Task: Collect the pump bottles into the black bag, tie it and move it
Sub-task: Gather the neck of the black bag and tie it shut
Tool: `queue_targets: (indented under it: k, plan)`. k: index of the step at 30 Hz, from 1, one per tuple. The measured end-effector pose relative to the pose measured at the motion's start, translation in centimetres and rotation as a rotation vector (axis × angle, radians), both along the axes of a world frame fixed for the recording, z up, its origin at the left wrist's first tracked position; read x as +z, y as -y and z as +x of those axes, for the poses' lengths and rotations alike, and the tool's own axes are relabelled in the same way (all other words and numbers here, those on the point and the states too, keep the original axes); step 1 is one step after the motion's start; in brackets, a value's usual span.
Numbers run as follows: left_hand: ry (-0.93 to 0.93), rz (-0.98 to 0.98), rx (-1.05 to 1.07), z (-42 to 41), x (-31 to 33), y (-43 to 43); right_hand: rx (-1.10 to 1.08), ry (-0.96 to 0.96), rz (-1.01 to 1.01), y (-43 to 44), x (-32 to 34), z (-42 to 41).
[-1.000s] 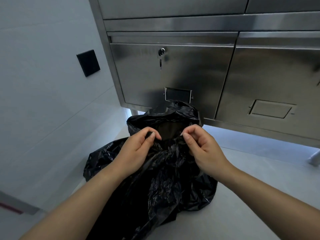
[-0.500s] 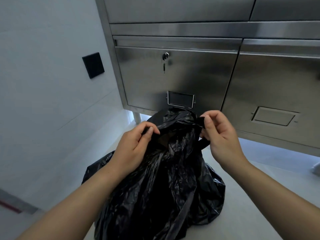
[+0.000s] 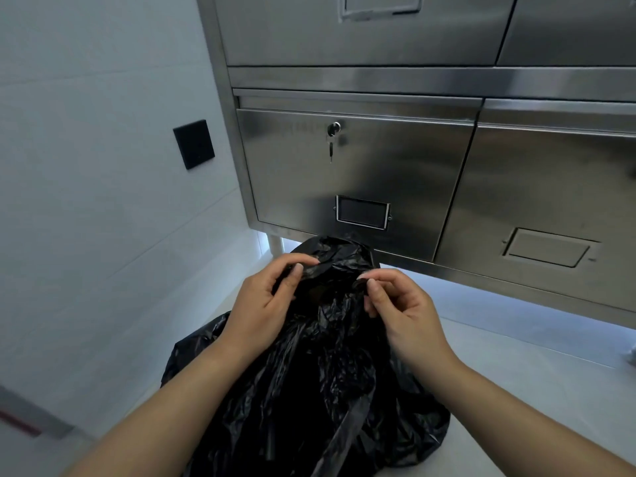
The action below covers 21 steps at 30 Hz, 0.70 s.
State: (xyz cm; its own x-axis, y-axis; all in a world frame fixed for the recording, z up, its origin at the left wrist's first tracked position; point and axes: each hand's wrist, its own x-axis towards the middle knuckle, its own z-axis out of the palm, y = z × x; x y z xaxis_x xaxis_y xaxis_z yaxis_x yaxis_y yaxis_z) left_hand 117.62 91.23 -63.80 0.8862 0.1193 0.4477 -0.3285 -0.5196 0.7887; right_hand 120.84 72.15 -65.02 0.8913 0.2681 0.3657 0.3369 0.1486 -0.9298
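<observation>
Both of the person's hands are bare. The left hand (image 3: pixel 261 304) has slim fingers (image 3: pixel 292 270) with fine creases across the knuckles. The nails (image 3: pixel 298 266) at the ends of the fingers are cut short, rounded and plain, with a faint gloss. The right hand (image 3: pixel 406 311) looks the same: slim fingers, short rounded nails, soft folds of skin at the joints. Behind the fingers, the back of each hand narrows into a smooth left wrist (image 3: pixel 223 342) and right wrist (image 3: pixel 444 352). Further back from the fingers, the left forearm (image 3: pixel 165 414) and right forearm (image 3: pixel 523 407) are bare skin all the way to the lower edge.
</observation>
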Motion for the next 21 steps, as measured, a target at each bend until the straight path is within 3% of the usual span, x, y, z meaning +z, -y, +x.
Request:
queue_targets:
  k: [7,13,17,21]
  plan:
    - [0.013,0.059,-0.041,-0.1,0.5,0.6,-0.068,0.080,-0.050,-0.7,0.4,0.6]
    - [0.076,-0.013,-0.057,0.2,1.7,1.3,-0.176,0.204,-0.001,-0.1,2.2,0.8]
    - [0.096,-0.029,-0.081,0.4,2.3,1.9,-0.133,0.264,-0.026,-0.6,2.5,0.1]
    - [0.025,-0.081,-0.071,0.6,1.9,1.5,-0.031,0.206,-0.036,-0.9,2.3,-0.4]
